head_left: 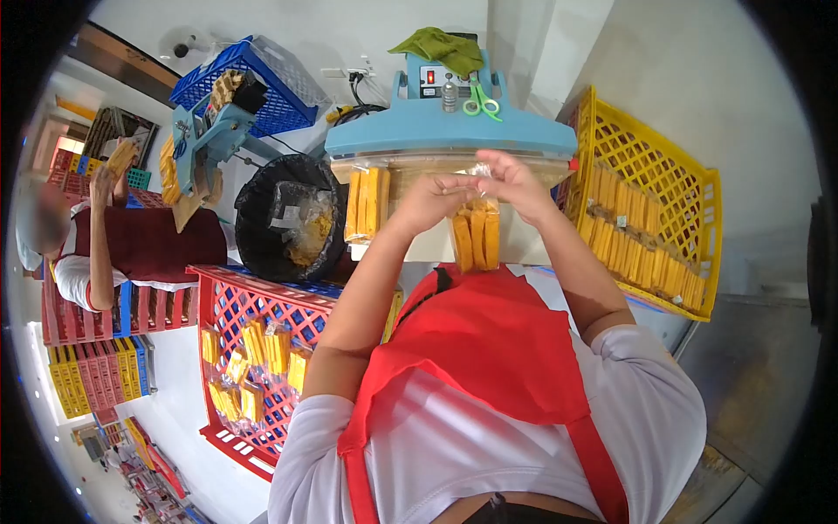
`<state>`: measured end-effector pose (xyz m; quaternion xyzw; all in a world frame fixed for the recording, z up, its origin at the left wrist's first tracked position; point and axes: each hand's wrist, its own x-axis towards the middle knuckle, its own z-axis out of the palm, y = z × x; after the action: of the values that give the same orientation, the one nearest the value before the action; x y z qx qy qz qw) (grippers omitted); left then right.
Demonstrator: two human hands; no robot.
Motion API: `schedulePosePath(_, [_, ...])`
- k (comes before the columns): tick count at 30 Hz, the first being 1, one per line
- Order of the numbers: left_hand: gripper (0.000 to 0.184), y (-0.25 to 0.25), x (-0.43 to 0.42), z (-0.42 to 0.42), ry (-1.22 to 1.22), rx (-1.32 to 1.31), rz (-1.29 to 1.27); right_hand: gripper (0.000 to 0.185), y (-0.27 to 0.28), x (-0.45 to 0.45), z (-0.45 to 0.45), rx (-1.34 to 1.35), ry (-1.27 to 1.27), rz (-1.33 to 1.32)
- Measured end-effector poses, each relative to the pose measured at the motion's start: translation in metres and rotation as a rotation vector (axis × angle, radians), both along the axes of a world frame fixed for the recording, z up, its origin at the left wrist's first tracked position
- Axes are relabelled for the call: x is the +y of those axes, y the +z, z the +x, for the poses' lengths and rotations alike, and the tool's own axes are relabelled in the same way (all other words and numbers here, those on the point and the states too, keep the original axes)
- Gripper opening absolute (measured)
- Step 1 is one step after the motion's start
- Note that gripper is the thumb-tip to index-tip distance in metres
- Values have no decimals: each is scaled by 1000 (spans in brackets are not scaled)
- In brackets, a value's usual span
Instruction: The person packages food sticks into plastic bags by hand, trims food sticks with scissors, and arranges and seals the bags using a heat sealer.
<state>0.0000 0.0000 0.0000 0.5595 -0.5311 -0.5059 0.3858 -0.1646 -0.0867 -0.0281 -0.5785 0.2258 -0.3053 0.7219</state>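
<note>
Both hands are at the top of a clear plastic bag of orange-yellow bars [476, 234], which hangs upright in front of the red apron. My left hand [436, 201] pinches the bag's upper edge from the left. From the right, my right hand [517, 185] grips the gathered plastic with bent fingers. Just beyond them is a blue bag sealer [449, 127] with a long horizontal bar. Another bag of bars [367, 203] rests at the sealer's left end, apart from my hands.
Green scissors [480, 100] and a green cloth [439, 49] lie on the sealer. A yellow crate [711, 236] with rows of bars stands right. Left are a red crate [205, 297] holding bagged bars and a black-lined bin [253, 236]. Another person [140, 240] works at far left.
</note>
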Motion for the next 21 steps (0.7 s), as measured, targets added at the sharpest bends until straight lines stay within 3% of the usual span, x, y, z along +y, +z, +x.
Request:
schedulePosePath(2, [26,-9,0,-4,100,-27,-89,22,-7,1,-4,220,158,21])
schedulePosePath(6, [25,-16,-3,-5,130,-9,-44,18,-20,-8,-6,307,163,4])
schedulePosePath(15, [37,-15,-3,-2,95,122,-59,16,-14,-6,-10,221,173,91])
schedulePosePath(18, [38,-16,-3,0,81,164,-14,14,-4,-1,0,127,108,138])
schedulePosePath(20, [36,-13,-3,-1,72,125,2,13,-1,-1,4,45,-177,64])
schedulePosePath(21, [36,-14,-3,-1,74,126,0,13,3,-3,1,46,-174,62])
